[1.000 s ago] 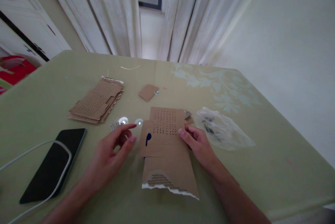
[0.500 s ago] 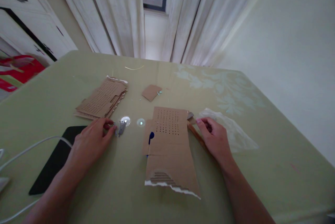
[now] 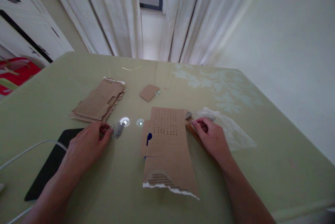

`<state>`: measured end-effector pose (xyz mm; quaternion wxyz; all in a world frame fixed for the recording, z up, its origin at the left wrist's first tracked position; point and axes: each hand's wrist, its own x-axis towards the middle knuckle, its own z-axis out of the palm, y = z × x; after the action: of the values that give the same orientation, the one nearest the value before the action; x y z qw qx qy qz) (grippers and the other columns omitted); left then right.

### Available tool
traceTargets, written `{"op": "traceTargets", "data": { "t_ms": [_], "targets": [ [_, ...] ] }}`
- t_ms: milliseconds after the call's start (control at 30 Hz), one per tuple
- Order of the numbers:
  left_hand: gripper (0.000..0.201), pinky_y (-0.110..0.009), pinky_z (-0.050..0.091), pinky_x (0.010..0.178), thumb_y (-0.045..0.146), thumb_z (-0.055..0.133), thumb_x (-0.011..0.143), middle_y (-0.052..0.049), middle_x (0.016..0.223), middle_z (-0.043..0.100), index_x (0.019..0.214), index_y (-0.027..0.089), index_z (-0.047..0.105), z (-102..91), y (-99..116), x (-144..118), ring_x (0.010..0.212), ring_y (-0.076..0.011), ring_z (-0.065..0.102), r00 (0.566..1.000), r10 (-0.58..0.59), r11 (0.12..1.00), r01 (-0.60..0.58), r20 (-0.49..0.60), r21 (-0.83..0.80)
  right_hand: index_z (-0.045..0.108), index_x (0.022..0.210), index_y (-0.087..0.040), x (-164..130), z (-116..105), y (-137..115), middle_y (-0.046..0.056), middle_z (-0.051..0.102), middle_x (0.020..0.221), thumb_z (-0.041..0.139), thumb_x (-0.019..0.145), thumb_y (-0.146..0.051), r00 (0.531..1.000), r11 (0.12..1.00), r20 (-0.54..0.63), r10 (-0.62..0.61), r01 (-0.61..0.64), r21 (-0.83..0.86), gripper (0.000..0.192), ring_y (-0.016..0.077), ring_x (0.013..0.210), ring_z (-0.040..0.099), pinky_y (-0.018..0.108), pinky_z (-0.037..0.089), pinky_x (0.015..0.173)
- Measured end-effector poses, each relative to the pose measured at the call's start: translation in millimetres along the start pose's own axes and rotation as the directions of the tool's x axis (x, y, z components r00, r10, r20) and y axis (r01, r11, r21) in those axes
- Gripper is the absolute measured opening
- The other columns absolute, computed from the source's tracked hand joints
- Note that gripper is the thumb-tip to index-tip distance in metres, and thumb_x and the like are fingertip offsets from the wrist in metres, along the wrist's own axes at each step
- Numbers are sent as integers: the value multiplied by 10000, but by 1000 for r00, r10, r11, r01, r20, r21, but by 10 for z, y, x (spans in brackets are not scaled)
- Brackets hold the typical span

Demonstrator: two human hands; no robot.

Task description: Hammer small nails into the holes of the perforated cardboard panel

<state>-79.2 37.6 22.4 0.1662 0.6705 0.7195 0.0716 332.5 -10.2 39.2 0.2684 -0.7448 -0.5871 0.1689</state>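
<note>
My left hand (image 3: 90,143) is closed in a pinch, with a thin nail (image 3: 112,134) at its fingertips. Beside them lies a small pile of steel nails (image 3: 120,129). My right hand (image 3: 210,136) has its fingers curled and pressed together next to the wooden handle (image 3: 193,131) of a hammer. What these fingers hold, if anything, is hidden. Part of the hammer's metal head (image 3: 188,115) shows by the cardboard edge. Between my hands lies a torn cardboard piece (image 3: 170,150) with rows of punched holes and a blue mark on its left edge.
A stack of perforated cardboard (image 3: 101,98) lies at the back left, and a small cardboard scrap (image 3: 149,92) at the middle. A clear plastic bag (image 3: 232,131) is behind my right hand. A black flat object (image 3: 49,168) and a white cable (image 3: 28,151) are at left.
The view has shifted slightly, moving the table things a little left. My right fingertips have come closer to the hammer handle. My left hand stays at the nails.
</note>
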Motion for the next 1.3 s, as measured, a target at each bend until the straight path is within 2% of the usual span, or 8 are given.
{"op": "traceTargets", "data": {
  "t_ms": [233,400,567,733,800,900,1067,1300],
  "targets": [
    [309,-449,527,815,477,449,1003,-135,1038,823,1001,262,672,-16,-19,-65,1008,-368,787,999,15,997,-18,33,81,752,975,-230,-2,82,109,67,785,910,716,958,-493,994,994,113,-6,17,-103,266,257,789,697,347,451,691],
    [305,-450,522,785,432,379,1049,-140,998,780,919,254,590,-13,13,-129,966,-364,770,995,91,980,-98,44,175,729,987,-220,-9,131,143,72,790,931,785,908,-367,985,986,171,-4,32,-162,176,265,832,715,338,448,709],
    [324,-493,548,891,420,351,1039,-187,979,738,941,230,594,4,29,-104,988,-390,738,991,130,975,-122,-33,187,722,996,-216,-28,131,115,90,804,953,731,951,-301,982,975,187,-15,56,-217,97,284,868,724,347,426,732],
    [437,-463,562,963,489,403,1049,-156,1186,790,1238,199,670,-22,131,-95,1097,-354,753,981,93,989,-110,-169,-96,724,1039,-215,-34,159,114,103,816,990,731,959,-277,982,968,188,-30,75,-239,101,303,903,739,353,421,742],
    [406,-403,573,929,514,509,1033,-102,1170,815,1240,232,716,-71,295,-172,1045,-300,760,968,122,925,-191,-220,-327,711,1021,-217,-27,173,123,103,814,994,737,965,-284,981,967,190,-38,84,-241,91,301,901,737,353,422,742],
    [287,-315,572,810,505,652,1010,-33,1006,823,1086,249,758,-164,651,-332,901,-225,743,939,195,755,-327,-282,-568,690,1001,-226,-19,184,136,94,809,993,739,972,-300,980,967,192,-52,98,-237,93,294,903,734,348,428,741],
    [199,-284,495,666,430,714,1002,15,836,788,979,247,788,-141,1067,-408,720,-167,656,883,288,682,-460,-369,-568,663,975,-230,-15,186,140,89,801,986,718,976,-290,980,968,188,-68,110,-225,83,290,908,736,342,427,726],
    [203,-307,517,695,400,704,1006,-7,867,814,973,238,820,108,978,-323,711,-170,672,902,293,677,-430,-318,-597,641,941,-242,-8,195,165,71,795,954,718,971,-298,979,973,190,-77,115,-202,100,276,879,734,338,424,714]
  ]
}}
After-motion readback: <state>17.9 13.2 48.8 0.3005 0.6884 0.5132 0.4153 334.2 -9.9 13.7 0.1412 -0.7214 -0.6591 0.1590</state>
